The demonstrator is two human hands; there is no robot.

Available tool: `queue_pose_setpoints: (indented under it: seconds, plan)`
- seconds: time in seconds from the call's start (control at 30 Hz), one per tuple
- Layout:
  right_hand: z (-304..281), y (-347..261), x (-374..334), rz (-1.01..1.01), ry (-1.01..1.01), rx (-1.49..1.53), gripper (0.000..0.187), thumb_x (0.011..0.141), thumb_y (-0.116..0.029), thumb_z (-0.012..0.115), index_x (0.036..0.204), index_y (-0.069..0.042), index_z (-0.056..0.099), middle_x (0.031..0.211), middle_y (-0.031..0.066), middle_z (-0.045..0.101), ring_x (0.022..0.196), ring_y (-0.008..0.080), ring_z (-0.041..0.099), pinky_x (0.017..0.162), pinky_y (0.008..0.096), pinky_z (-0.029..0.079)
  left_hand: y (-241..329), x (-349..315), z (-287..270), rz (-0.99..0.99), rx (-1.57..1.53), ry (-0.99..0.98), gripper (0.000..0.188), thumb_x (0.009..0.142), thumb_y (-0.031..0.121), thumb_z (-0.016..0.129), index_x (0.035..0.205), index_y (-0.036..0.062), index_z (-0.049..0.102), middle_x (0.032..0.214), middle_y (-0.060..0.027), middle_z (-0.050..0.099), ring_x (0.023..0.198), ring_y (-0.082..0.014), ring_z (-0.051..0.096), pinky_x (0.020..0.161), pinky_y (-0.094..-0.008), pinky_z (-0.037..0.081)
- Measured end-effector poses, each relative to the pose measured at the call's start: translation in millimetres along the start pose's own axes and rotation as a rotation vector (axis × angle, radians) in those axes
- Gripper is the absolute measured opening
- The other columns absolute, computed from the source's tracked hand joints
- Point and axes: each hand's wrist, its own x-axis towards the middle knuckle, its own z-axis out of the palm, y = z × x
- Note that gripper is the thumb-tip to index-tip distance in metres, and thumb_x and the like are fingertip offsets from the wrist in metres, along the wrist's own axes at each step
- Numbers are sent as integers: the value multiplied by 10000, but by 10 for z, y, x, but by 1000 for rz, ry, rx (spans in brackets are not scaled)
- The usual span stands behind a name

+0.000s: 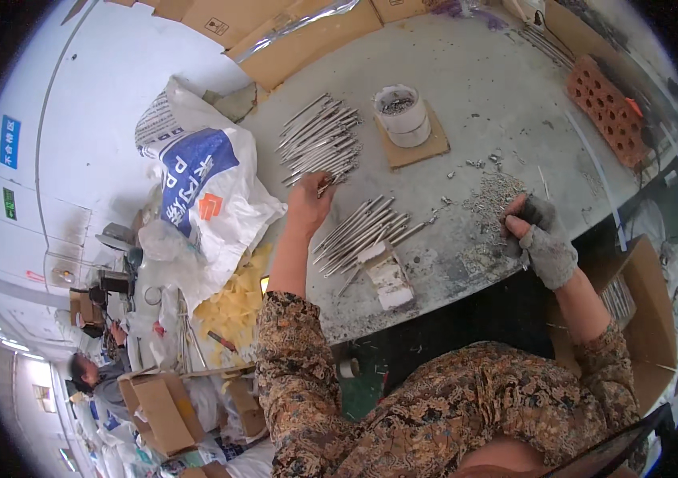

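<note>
My bare left hand is at the near edge of a pile of thin metal rods, its fingers closed round the end of a rod. A second bundle of metal rods lies just right of that wrist, partly propped on a worn white block. My right hand, in a grey fingerless-looking glove, is closed with the thumb pressed to the fingers. Something small and silvery shows under it, too small to name. Beside it spreads a heap of small metal parts.
A white tub of small metal parts stands on a cardboard piece. A perforated red brick lies far right. A white woven sack leans at left, near yellow pieces. An open carton stands lower right. Another person is far left.
</note>
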Motion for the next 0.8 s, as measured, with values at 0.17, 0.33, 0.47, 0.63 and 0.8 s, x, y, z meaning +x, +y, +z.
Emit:
queue_pose_setpoints:
  seconds: [0.17,0.33,0.47,0.63,0.8]
  plan:
    - [-41,-18,-8,19,-9,18,162,815,-192,598,861,-54,526,711,13,538,609,76,489,525,203,393,199,-138,54,-65,69,-288,222,704,161,622,872,17,633,823,-175,625,758,-326,601,692,-383,469]
    - [-7,23,-8,-80,-10,-51,147,820,-167,594,877,-48,529,737,21,554,624,83,507,523,211,403,201,-162,116,-56,135,-319,199,716,152,619,842,-1,602,785,-185,612,751,-314,603,689,-372,468]
    - [118,-120,-32,-46,-46,-61,153,829,-161,584,893,-35,528,756,33,562,625,88,516,549,216,427,251,-292,4,201,170,113,199,736,43,519,931,10,533,825,-190,587,763,-363,570,665,-413,454]
    - [113,-257,-185,86,-84,42,139,834,-155,578,875,-26,547,756,31,568,620,81,511,556,210,420,1597,-686,-217,-182,-786,135,152,843,43,506,990,5,496,734,-32,522,535,-52,437,447,-210,350]
    - [266,-225,-366,-78,-117,-298,138,790,-92,581,861,24,558,701,106,561,625,182,537,591,299,430,2056,-1355,275,-382,-1242,-208,105,874,60,498,964,10,474,737,-33,537,521,-65,466,426,-205,372]
